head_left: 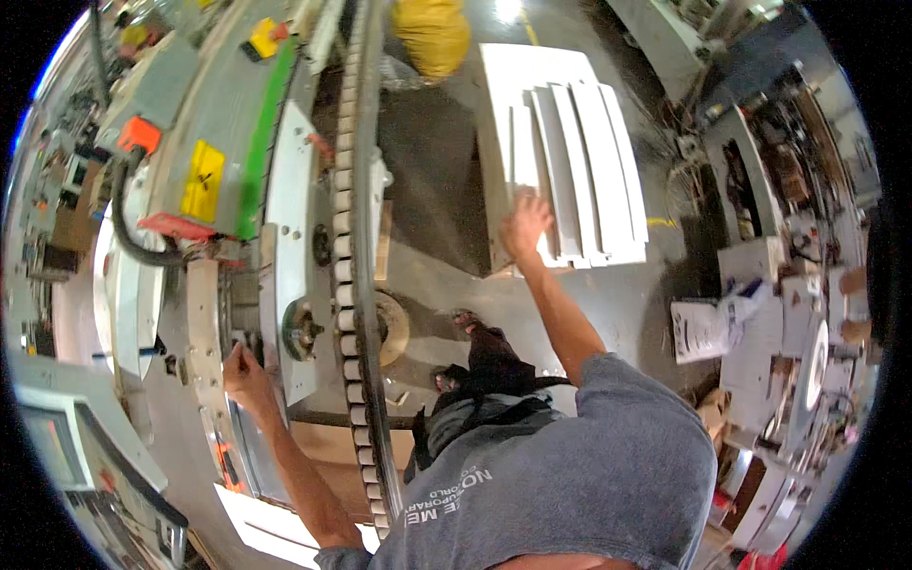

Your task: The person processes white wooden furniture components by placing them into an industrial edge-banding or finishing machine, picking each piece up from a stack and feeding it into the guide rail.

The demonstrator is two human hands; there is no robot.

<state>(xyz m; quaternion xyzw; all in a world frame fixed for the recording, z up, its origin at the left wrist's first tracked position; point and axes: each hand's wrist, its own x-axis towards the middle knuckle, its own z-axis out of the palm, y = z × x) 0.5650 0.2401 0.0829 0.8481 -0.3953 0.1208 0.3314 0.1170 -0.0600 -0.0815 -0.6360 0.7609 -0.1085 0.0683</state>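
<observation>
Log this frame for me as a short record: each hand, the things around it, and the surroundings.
Left hand: fingers bent together at the near end of the machine; whether it holds anything is unclear
Right hand: reaches to the left part of the white boards; touching or just above, cannot tell
Boards: lie in an uneven, overlapping stack
Roller track: runs between machine and boards
Machine marking: green strip along its right side
Background: yellow sack beyond the hands, left of the boards
</observation>
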